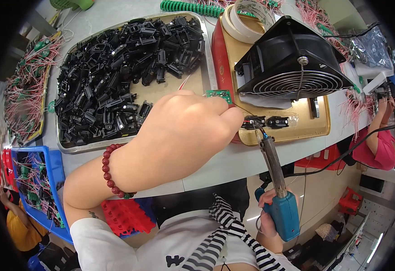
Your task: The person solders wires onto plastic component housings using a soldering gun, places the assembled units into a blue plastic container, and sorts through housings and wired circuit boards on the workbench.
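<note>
My right hand [270,217] is wrapped round the blue handle of a soldering gun [276,180]. The gun's long metal barrel points up, and its tip meets the left one of two small black plastic housings [277,122] on a gold tray. Over the work lies my left hand [188,131], fingers closed, with a small green circuit board [218,95] sticking out past its knuckles. Red and white wires show behind that hand. A thin dark wire runs from the fingertips towards the housing; the fingertips themselves are mostly hidden.
A large metal tray [132,147] heaped with black housings fills the left. On the gold tray [317,128] stand a black fan [292,58] and tape rolls [247,22]. A blue basket [53,180] holds wired boards. A black cable [355,156] crosses the right; people sit nearby.
</note>
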A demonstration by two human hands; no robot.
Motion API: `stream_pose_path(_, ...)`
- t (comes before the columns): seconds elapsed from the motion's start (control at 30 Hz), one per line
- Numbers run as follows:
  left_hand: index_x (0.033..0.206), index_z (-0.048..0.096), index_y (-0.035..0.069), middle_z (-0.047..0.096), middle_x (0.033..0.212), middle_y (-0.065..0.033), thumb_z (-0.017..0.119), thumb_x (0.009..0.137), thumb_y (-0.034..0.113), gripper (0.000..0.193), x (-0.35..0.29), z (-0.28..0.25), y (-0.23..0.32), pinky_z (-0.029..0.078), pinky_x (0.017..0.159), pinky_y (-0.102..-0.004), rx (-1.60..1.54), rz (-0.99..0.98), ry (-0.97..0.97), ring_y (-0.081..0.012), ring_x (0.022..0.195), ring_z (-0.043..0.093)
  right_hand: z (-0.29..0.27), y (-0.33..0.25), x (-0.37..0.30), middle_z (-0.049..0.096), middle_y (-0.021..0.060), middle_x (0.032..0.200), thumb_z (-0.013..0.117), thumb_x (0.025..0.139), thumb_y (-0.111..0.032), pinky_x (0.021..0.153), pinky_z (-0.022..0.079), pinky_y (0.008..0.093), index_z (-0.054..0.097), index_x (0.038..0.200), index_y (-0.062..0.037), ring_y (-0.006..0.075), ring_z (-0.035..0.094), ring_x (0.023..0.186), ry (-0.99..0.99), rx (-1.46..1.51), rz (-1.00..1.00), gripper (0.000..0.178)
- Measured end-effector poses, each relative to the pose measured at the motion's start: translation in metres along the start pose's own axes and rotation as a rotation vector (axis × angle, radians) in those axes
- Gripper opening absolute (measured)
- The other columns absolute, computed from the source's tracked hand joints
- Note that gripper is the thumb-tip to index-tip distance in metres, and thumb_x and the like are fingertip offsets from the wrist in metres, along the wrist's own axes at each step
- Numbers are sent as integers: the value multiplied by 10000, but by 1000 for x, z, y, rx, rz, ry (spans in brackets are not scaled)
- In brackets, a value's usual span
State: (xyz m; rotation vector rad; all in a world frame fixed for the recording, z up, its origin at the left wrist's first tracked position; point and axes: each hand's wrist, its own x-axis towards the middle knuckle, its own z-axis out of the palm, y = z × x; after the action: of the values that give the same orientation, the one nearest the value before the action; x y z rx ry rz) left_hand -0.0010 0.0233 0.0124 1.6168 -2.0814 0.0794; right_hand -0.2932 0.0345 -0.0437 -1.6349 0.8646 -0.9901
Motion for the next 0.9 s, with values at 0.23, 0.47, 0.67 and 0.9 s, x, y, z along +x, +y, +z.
stream_pose_path(0.23,765,606,83,553,653,-22,709,706,94,120,0,0,1,421,515,-311,10,14,19,-206,553,543,-1,-1,1,558,82,815,750,757,-299,634,421,293,507,1016,-32,172,527,704,-16,-4,7,444)
stream_pose_path(0.47,769,609,82,566,664,-22,715,699,91,128,0,0,1,422,518,-308,3,10,9,-205,557,548,-1,4,0,533,66,783,725,733,-236,651,411,316,517,964,-36,187,495,699,-6,-7,-10,369)
stream_pose_path(0.67,763,606,82,569,666,-19,715,698,89,127,0,0,1,422,522,-305,11,16,22,-200,559,551,-1,3,0,540,68,774,714,731,-243,675,418,329,521,953,-38,193,491,711,-2,-33,-2,359)
stream_pose_path(0.9,758,604,79,568,660,-20,715,702,87,125,1,0,2,421,523,-308,2,13,26,-201,558,549,0,-4,2,594,99,879,715,754,-280,707,431,323,520,963,-24,206,536,758,-28,-90,25,384)
